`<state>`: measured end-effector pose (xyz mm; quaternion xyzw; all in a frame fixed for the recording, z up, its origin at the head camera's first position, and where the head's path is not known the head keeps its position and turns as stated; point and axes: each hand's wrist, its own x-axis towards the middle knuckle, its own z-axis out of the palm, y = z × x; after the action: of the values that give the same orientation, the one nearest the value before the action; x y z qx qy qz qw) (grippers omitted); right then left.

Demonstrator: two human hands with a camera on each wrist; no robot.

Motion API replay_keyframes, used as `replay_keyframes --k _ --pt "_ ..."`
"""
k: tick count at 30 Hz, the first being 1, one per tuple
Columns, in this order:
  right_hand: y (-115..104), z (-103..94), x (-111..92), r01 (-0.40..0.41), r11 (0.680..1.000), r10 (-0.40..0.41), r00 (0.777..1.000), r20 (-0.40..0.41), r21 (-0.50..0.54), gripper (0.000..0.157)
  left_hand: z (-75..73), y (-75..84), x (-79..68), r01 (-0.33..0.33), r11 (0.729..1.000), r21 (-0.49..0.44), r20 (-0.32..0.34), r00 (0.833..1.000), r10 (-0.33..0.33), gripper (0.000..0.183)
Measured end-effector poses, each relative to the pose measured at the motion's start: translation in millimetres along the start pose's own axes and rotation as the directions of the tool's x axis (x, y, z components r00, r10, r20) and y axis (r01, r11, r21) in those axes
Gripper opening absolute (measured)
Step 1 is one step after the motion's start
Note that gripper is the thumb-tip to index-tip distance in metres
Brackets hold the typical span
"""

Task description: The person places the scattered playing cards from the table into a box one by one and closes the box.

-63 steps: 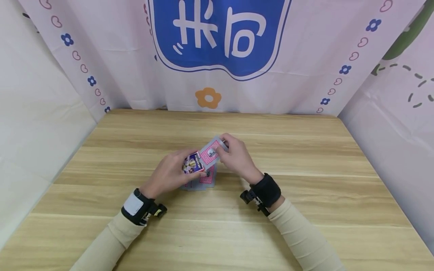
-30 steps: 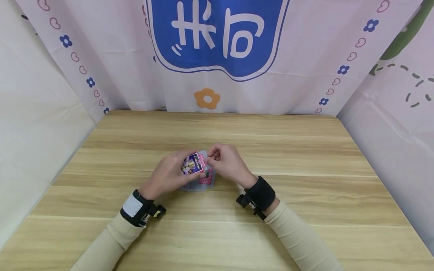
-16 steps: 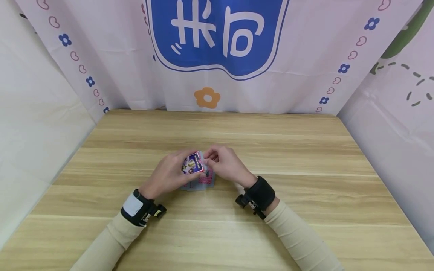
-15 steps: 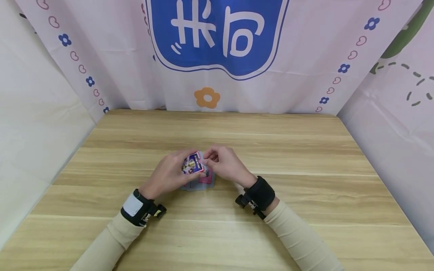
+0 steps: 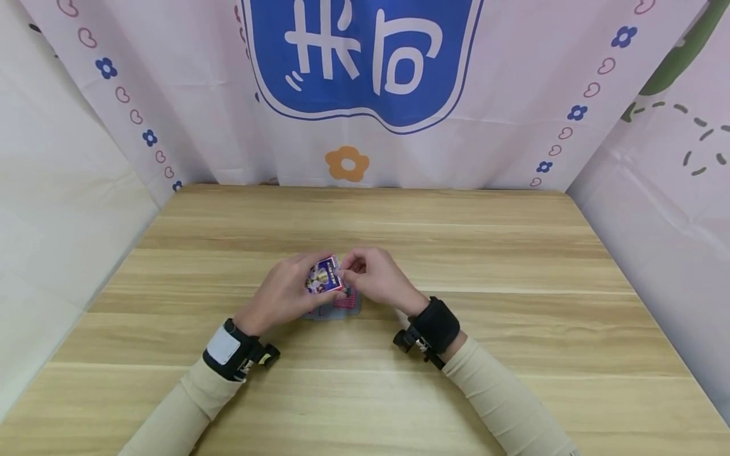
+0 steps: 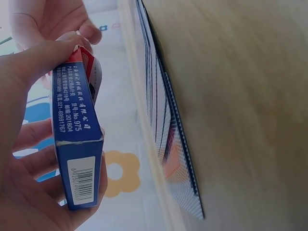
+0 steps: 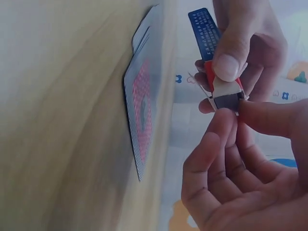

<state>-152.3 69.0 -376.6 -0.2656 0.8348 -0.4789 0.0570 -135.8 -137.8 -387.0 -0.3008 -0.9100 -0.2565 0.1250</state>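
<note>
In my left hand (image 5: 285,288) I hold a small blue and red playing-card box (image 6: 72,115), thumb on one side and fingers on the other. A picture covers the box's upper face in the head view. Its open end, with flaps spread, faces my right hand (image 5: 376,278). The right thumb and index finger pinch at that opening, where the end of the playing cards (image 7: 227,101) shows almost level with the box's edge. More playing cards (image 7: 143,103), with red patterned backs, lie overlapping on the table below both hands; the left hand partly covers them in the head view.
A wood-grain table (image 5: 485,392) spreads beneath both forearms. Behind it hangs a pale curtain (image 5: 502,139) with a blue emblem and an orange flower. White cloth walls (image 5: 74,209) close in the sides. Each wrist wears a black strap (image 5: 436,324) with a camera.
The right hand has moved left and slightly down toward the box, and the playing cards it pinches have slid almost fully into it. The left hand has stayed nearly still.
</note>
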Motion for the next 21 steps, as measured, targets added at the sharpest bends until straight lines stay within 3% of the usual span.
replay_keyframes --k 9,12,15,18,21 --pt "6.0 -3.1 0.5 -0.105 0.987 0.101 0.994 0.035 0.122 0.013 -2.1 0.0 -1.4 0.021 1.000 -0.014 -0.002 1.000 -0.021 0.069" --pt "11.3 -3.4 1.8 -0.102 0.994 0.102 0.995 0.000 0.030 0.015 -3.4 -1.7 -1.6 0.042 0.999 -0.001 0.004 0.999 -0.042 0.069" --pt "15.5 -3.4 1.9 -0.088 0.983 0.086 0.996 -0.020 -0.159 0.010 -5.2 -2.8 -1.7 0.061 0.998 0.005 0.010 0.998 -0.061 0.071" --pt "18.3 -2.4 0.6 -0.084 0.942 0.098 0.995 0.029 -0.325 0.028 -6.4 -3.7 -1.9 0.072 0.997 0.004 0.015 0.997 -0.072 0.072" --pt "18.2 -0.6 -1.5 -0.087 0.905 0.139 0.986 0.096 -0.416 0.049 -7.0 -4.3 -2.2 0.073 0.997 0.005 0.021 0.997 -0.074 0.071"
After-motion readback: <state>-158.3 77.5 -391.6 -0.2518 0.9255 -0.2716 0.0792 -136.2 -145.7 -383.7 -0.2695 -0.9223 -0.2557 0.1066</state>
